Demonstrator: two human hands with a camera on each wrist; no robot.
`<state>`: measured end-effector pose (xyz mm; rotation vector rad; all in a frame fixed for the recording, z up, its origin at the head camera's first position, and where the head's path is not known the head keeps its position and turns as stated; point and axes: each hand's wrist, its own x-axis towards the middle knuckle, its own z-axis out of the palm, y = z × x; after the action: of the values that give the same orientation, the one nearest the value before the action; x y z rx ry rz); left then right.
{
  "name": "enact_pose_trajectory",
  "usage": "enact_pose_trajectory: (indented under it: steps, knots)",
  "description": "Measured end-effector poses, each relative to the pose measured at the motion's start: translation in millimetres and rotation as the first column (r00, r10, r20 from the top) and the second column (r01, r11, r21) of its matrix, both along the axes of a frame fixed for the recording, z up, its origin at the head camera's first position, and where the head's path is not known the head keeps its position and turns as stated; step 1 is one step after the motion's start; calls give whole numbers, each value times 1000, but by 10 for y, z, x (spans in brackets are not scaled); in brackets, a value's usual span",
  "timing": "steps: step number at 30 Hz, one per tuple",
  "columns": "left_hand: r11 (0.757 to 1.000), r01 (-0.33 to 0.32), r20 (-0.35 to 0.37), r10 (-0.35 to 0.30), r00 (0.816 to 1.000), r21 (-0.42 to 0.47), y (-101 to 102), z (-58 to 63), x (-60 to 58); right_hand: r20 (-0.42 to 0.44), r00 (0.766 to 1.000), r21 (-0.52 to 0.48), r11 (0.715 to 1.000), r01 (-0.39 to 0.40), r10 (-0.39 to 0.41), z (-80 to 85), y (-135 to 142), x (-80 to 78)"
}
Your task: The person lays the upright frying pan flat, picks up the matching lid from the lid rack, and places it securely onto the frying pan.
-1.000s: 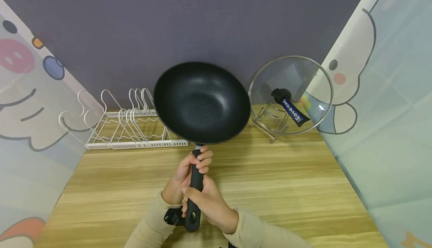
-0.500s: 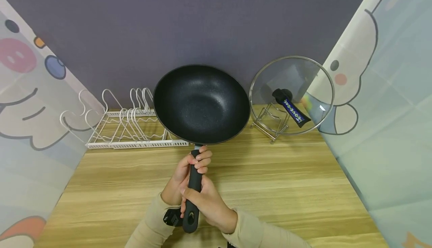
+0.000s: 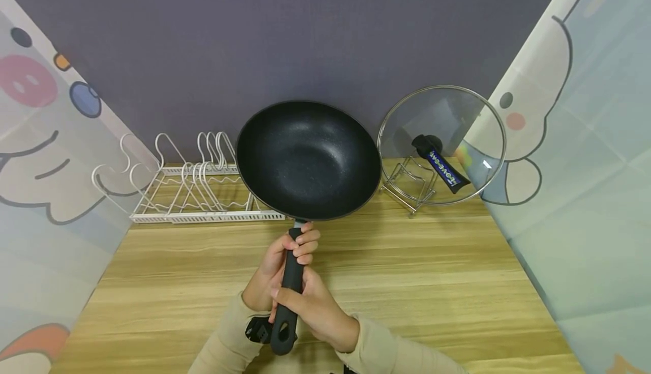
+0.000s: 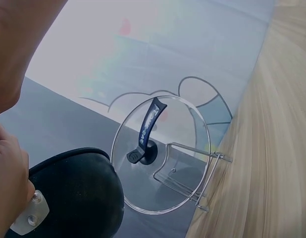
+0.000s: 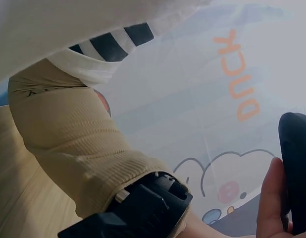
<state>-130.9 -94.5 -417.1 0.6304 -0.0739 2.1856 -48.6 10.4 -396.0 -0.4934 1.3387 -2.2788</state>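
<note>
A black wok [image 3: 307, 159] is held up in the middle of the head view, its inside facing me and its long black handle [image 3: 292, 275] pointing down toward me. My left hand [image 3: 272, 266] grips the upper handle just below the pan. Lower down, my right hand [image 3: 320, 306] wraps the same handle, thumb across its front. The handle's end, with a hanging hole, sticks out below both hands. In the left wrist view the wok's dark outer side [image 4: 78, 193] shows beside a riveted metal bracket [image 4: 33, 213]. Fingers [image 5: 272, 198] beside the handle appear in the right wrist view.
At the back left, a white wire rack [image 3: 203, 216] with curved dividers lies on the wood-grain table [image 3: 432, 283], partly behind the wok. A glass lid [image 3: 458, 114] with a black handle leans in a small metal stand [image 3: 409, 185] at the back right. Walls enclose three sides.
The wok's far rim has dropped slightly and its bowl has shifted a little to the right. The handle's end has swung slightly left and down. Both hands keep their grip.
</note>
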Motion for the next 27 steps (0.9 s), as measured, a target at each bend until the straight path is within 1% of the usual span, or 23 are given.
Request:
enact_pose_trajectory:
  steps: [3, 5, 9, 11, 13, 16, 19, 21, 24, 26, 27]
  knots:
    - [1000, 8, 4, -8, 1000, 5, 0, -5, 14, -6, 1000, 6, 1000, -27, 27, -7, 15, -5]
    - [1000, 9, 6, -10, 1000, 7, 1, -6, 20, -25, 999, 9, 999, -43, 43, -7, 28, -7]
    - [1000, 6, -3, -6, 1000, 2, -1, -11, 18, -35, 997, 44, 997, -70, 72, -7, 81, -23]
    - [1000, 5, -15, -5, 1000, -7, -2, -11, 14, -18, 995, 78, 992, -96, 98, -6, 127, -38]
    - [1000, 5, -23, -5, 1000, -12, -5, -7, 13, -31, 991, 114, 985, -128, 132, -11, 178, -56]
    - [1000, 18, -22, -18, 1000, -5, -11, 0, 17, -60, 978, 183, 965, -187, 200, -23, 263, -93]
    - [1000, 29, -20, -29, 999, 0, -17, 0, 26, -96, 954, 267, 931, -249, 283, -23, 358, -141]
    - [999, 32, -17, -32, 999, -2, -21, -2, 34, -129, 931, 346, 895, -281, 342, -2, 430, -176]
    - [999, 38, -10, -38, 999, -2, -29, -4, 49, -163, 881, 466, 822, -328, 444, 53, 549, -231]
    - [999, 43, -3, -43, 999, 1, -34, -7, 56, -165, 847, 536, 767, -354, 506, 104, 636, -269]
    - [999, 44, -3, -44, 999, 1, -37, -7, 59, -173, 830, 558, 747, -361, 531, 130, 679, -290]
